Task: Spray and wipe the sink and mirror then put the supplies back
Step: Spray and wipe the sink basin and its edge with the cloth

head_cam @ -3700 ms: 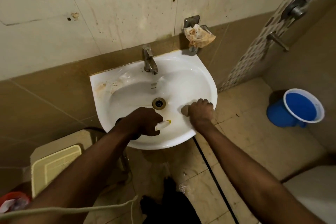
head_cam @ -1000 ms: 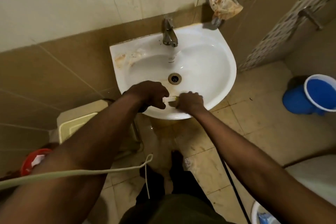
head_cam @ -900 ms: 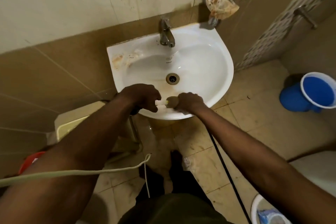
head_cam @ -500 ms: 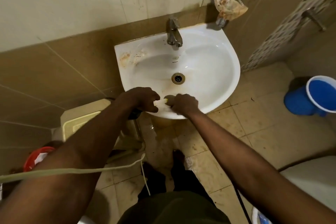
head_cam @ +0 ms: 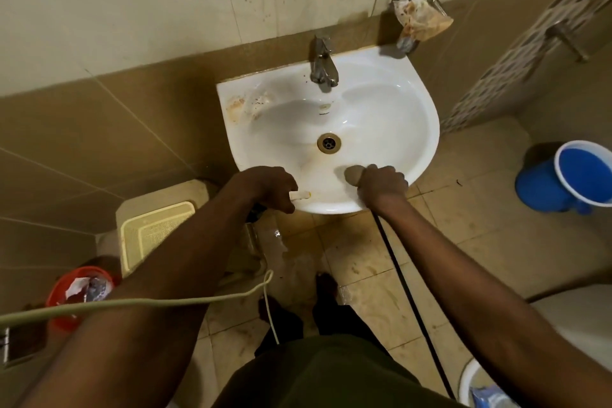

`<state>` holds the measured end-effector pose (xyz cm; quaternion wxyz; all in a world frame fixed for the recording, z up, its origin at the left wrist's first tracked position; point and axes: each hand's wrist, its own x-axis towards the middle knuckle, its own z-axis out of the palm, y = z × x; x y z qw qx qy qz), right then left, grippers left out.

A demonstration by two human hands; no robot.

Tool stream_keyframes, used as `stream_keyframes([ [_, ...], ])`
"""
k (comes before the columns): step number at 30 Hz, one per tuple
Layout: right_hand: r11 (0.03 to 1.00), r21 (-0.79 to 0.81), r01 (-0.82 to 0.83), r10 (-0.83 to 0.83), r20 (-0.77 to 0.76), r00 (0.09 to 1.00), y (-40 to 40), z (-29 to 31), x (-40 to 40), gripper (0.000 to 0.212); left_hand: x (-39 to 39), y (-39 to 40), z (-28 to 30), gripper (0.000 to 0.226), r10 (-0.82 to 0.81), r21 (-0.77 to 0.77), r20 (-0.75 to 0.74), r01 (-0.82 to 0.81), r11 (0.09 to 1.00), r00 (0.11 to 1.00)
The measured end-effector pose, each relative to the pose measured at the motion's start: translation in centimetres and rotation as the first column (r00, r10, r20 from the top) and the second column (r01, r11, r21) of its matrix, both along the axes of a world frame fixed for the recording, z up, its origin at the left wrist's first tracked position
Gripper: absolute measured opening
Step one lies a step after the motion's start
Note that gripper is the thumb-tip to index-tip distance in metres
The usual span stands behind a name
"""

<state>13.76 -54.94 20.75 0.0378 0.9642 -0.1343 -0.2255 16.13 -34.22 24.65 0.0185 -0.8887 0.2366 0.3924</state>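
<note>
A white wall sink (head_cam: 381,103) has a brass drain (head_cam: 329,143), a steel tap (head_cam: 323,61) and brown stains at its back left corner. At the sink's front left rim, my left hand (head_cam: 270,187) grips a spray bottle (head_cam: 300,195); only its white and yellow nozzle shows. My right hand (head_cam: 381,184) grips a brownish cloth (head_cam: 353,174) and presses it on the inner front right of the basin. No mirror is in view.
A soap holder (head_cam: 419,15) with a crumpled wrapper hangs on the wall right of the tap. A blue bucket (head_cam: 563,180) stands on the floor at right. A cream bin (head_cam: 152,228) and a red bucket (head_cam: 77,290) are at left. A cord (head_cam: 165,301) crosses my left arm.
My right hand has slid the cloth to the right along the front of the basin, away from my left hand. The left hand with the bottle stayed at the front rim.
</note>
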Motion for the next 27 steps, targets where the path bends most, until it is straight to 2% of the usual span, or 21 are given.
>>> stream_keyframes([
  [2,1.0,-0.03,-0.002,0.001,-0.003,1.0,2.1,0.1,-1.0,0.029,0.2,0.3,-0.4,0.062,0.001,0.02,0.014,-0.001,1.0,1.0],
  [5,0.979,0.189,-0.082,0.078,0.031,0.996,8.2,-0.2,-2.3,0.031,1.0,0.8,0.0,0.053,0.003,0.025,0.026,-0.004,1.0,1.0],
  [7,0.94,0.341,-0.004,-0.001,0.013,1.0,8.8,0.8,-2.1,0.039,1.6,1.1,0.5,0.046,0.015,0.014,0.044,-0.016,1.0,0.999],
  [9,0.965,0.258,0.047,-0.048,-0.005,0.999,6.3,1.1,-1.4,0.035,2.2,1.5,1.1,0.046,0.02,0.009,0.074,-0.02,1.0,0.997],
  [11,0.997,0.051,0.055,-0.054,-0.016,0.998,3.4,0.8,-1.0,0.03,2.5,2.1,1.2,0.047,0.027,0.01,0.093,-0.028,1.0,0.995],
  [13,0.997,-0.001,0.076,-0.076,-0.066,0.995,2.6,0.8,-1.0,0.041,2.5,2.4,1.0,0.048,0.032,0.021,0.083,-0.034,0.999,0.996],
  [15,0.989,0.138,0.046,-0.025,-0.151,0.988,3.1,0.7,-0.6,0.062,2.4,2.4,1.0,0.045,0.03,0.016,0.07,-0.031,0.999,0.997],
  [17,0.94,0.34,0.023,0.069,-0.255,0.964,3.4,0.6,-0.5,0.078,2.5,2.3,0.7,0.036,0.022,-0.008,0.062,-0.022,1.0,0.998],
  [19,0.891,0.453,-0.022,0.178,-0.304,0.936,3.0,0.5,-0.4,0.072,2.5,2.1,0.6,0.033,0.014,-0.022,0.059,-0.013,1.0,0.998],
  [22,0.854,0.505,-0.124,0.291,-0.266,0.919,1.2,0.0,-0.3,0.056,2.7,2.0,0.6,0.033,0.007,-0.032,0.073,-0.004,0.999,0.997],
  [24,0.835,0.502,-0.224,0.349,-0.168,0.922,0.3,-0.3,-1.0,0.046,2.9,2.2,0.6,0.029,0.007,-0.039,0.084,-0.004,0.999,0.996],
  [27,0.836,0.43,-0.342,0.388,-0.022,0.921,1.6,-0.3,-1.8,0.049,3.1,2.8,0.5,0.027,0.01,-0.02,0.065,-0.008,1.0,0.998],
])
